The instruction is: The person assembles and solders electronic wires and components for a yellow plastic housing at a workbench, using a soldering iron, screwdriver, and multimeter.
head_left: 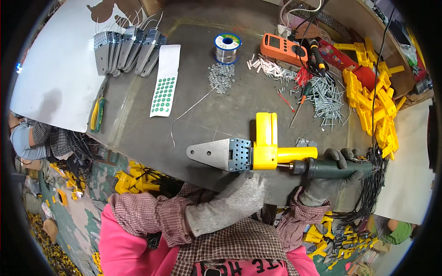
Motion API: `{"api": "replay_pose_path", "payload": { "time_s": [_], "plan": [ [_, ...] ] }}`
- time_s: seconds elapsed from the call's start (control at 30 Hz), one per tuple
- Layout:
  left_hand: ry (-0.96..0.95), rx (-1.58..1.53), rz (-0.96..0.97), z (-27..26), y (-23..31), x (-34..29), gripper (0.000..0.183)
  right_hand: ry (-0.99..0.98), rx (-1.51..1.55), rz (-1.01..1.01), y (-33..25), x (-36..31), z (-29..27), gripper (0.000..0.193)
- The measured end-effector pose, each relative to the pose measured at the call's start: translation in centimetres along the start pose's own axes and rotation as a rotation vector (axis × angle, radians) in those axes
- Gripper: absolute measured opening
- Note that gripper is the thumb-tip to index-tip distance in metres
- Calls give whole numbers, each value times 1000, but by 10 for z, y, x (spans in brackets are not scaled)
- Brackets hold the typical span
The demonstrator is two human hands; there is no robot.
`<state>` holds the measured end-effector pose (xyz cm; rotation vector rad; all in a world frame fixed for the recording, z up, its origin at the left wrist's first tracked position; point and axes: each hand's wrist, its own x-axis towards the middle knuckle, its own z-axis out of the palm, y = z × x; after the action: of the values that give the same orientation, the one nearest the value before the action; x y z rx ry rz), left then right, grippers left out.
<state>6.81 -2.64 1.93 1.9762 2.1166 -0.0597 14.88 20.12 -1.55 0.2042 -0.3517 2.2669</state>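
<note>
My right hand (pixel 338 177), in a grey glove, is wrapped round a dark green electric screwdriver (pixel 334 169) whose bit points left. Its tip meets the side of a yellow plastic handle (pixel 265 154). From that handle a flat grey metal plate (pixel 212 154) with a perforated blue-grey section (pixel 240 155) reaches to the left. My left hand (pixel 251 186), also gloved, is closed at the near edge of the yellow handle; its fingertips are partly hidden there. A yellow grip arm (pixel 298 153) lies above the screwdriver's bit.
Loose screws (pixel 327 99), small nuts (pixel 222 77), a solder spool (pixel 227 49) and an orange meter (pixel 283 48) lie at the back. Yellow parts (pixel 380 106) pile up at right. Metal plates (pixel 129 50), a green-dot sticker sheet (pixel 164 87) and pliers (pixel 98 112) lie left.
</note>
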Motion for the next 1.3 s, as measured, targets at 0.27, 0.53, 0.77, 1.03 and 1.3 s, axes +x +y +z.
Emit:
{"api": "replay_pose_path", "payload": {
  "time_s": [0.27, 0.53, 0.77, 1.03, 1.3],
  "plan": [
    [831, -685, -388, 22, -45, -27, 23, 48, -28, -76, 5, -2, 13, 37],
    [863, -633, -267, 38, -52, -16, 25, 33, 16, -77, 4, 2, 4, 35],
    [833, -703, -234, 34, -55, -19, 22, 25, 74, -66, 13, 3, 8, 34],
    [682, -800, -173, 16, -69, -16, 21, 68, 35, -103, 2, 2, 16, 35],
    [532, -902, -299, 12, -70, -29, 17, 177, -28, -136, 19, -3, 16, 42]
  ]
}}
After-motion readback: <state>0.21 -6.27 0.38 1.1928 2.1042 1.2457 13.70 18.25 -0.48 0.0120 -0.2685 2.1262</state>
